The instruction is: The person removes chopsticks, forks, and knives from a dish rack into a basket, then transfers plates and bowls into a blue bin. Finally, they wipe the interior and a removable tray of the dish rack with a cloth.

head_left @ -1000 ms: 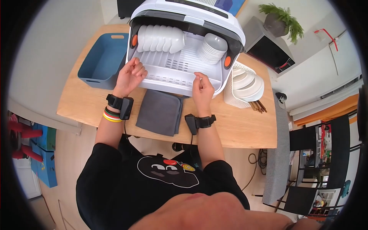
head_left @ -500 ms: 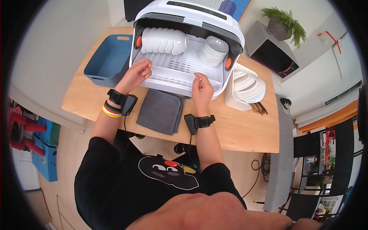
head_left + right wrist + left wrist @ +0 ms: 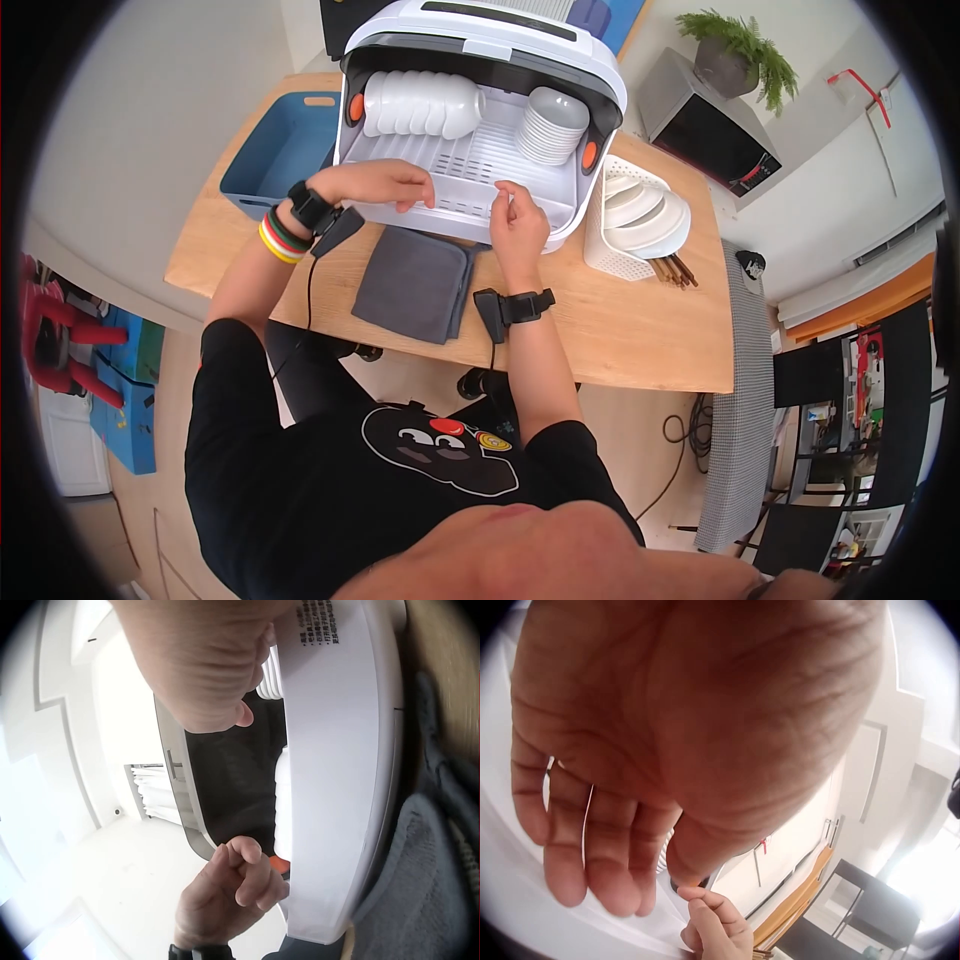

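My left hand (image 3: 378, 184) reaches over the front rim of a white dish sterilizer (image 3: 395, 214), holding nothing; in the left wrist view its palm (image 3: 667, 720) faces the camera, fingers relaxed and slightly bent. Beside it, my right hand (image 3: 520, 228) hovers at the same front rim with loosely curled fingers and nothing visible in them. The sterilizer's lid is raised. Inside, a row of white bowls (image 3: 418, 104) stands on edge at the left, and a stack of small white dishes (image 3: 553, 125) leans at the right.
A folded grey cloth (image 3: 413, 285) lies before the sterilizer on the wooden table (image 3: 640, 340). To the left stands a blue bin (image 3: 280, 150); to the right, a white basket (image 3: 612, 262) holds plates (image 3: 650, 222) and brown chopsticks (image 3: 675, 271). A microwave (image 3: 710, 125) is farther back.
My left hand has swung rightward along the sterilizer's front, its fingers going from curled to straighter and pointing at the right hand. The right hand has barely shifted. The dishes stay put.
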The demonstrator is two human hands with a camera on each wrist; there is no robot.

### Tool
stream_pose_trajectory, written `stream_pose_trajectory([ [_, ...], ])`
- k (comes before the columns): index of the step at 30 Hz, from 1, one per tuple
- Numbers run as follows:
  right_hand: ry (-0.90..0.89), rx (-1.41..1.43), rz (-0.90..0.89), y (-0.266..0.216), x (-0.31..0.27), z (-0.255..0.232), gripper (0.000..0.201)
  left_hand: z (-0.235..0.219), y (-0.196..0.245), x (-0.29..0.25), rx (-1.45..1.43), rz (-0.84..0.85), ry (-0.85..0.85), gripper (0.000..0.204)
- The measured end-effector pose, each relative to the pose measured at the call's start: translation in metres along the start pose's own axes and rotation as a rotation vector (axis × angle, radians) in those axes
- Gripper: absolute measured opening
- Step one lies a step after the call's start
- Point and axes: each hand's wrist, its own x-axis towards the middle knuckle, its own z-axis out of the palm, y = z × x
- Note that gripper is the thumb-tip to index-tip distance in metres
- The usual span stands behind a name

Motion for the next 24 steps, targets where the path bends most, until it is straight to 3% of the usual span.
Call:
stream_pose_trajectory([
  [3, 0.013, -0.02, -0.005, -0.002, 0.0, 0.0, 0.011, -0.015, 0.02, 0.021, 0.156, 0.006, -0.088, 0.025],
  [5, 0.012, -0.017, 0.003, -0.002, 0.0, 0.0, 0.011, -0.027, 0.035, 0.044, 0.311, 0.058, -0.059, 0.023],
  [7, 0.008, -0.014, 0.003, -0.003, 0.0, -0.002, 0.011, -0.036, 0.037, 0.072, 0.502, 0.168, 0.149, 0.023],
  [8, -0.002, -0.008, 0.008, -0.004, 0.001, -0.002, 0.011, -0.037, 0.038, 0.086, 0.506, 0.174, 0.152, 0.023],
  [10, 0.004, -0.009, 0.002, -0.004, 0.001, -0.002, 0.011, -0.035, 0.039, 0.112, 0.667, 0.343, 0.588, 0.026],
  [11, 0.004, -0.009, 0.0, -0.004, 0.002, -0.002, 0.011, -0.033, 0.038, 0.125, 0.67, 0.348, 0.592, 0.026],
  [13, 0.008, -0.007, -0.013, -0.004, 0.002, -0.002, 0.011, -0.029, 0.034, 0.15, 0.737, 0.466, 0.836, 0.031],
  [19, 0.017, -0.004, -0.043, -0.002, 0.001, -0.002, 0.01, -0.012, 0.04, 0.176, 0.729, 0.419, 0.873, 0.023],
  [24, 0.008, -0.007, -0.036, -0.003, 0.001, -0.002, 0.01, -0.01, 0.038, 0.179, 0.749, 0.269, 0.815, 0.016],
])
